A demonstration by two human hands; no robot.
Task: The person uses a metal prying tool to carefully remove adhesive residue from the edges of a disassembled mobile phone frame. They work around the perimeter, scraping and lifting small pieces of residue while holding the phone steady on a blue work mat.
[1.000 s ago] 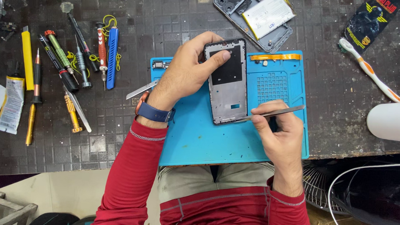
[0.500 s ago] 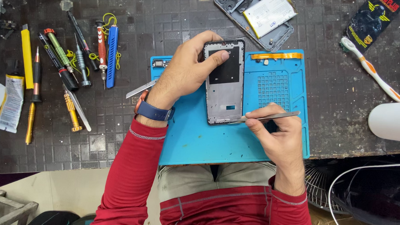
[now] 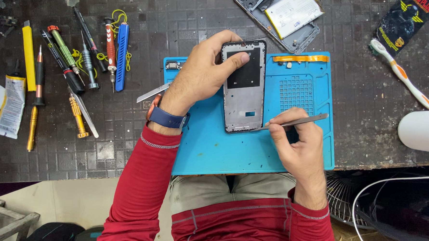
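Note:
A grey phone frame (image 3: 244,100) with a black upper panel lies lengthwise on a blue work mat (image 3: 223,150). My left hand (image 3: 202,74) grips its top end, thumb resting on the black panel. My right hand (image 3: 297,148) holds thin metal tweezers (image 3: 296,121) like a pen, their tip touching the frame's lower right edge. A blue watch sits on my left wrist.
Screwdrivers and pry tools (image 3: 77,56) lie at the left on the dark table. Another opened phone with a white battery (image 3: 286,15) rests at the top. A white-orange toothbrush (image 3: 402,75) and a white cylinder (image 3: 424,129) are at the right. A fan guard (image 3: 341,198) shows below the table edge.
My right hand has moved left, bringing the tweezers' tip from the mat to the frame's lower right edge. The left hand keeps its hold on the frame.

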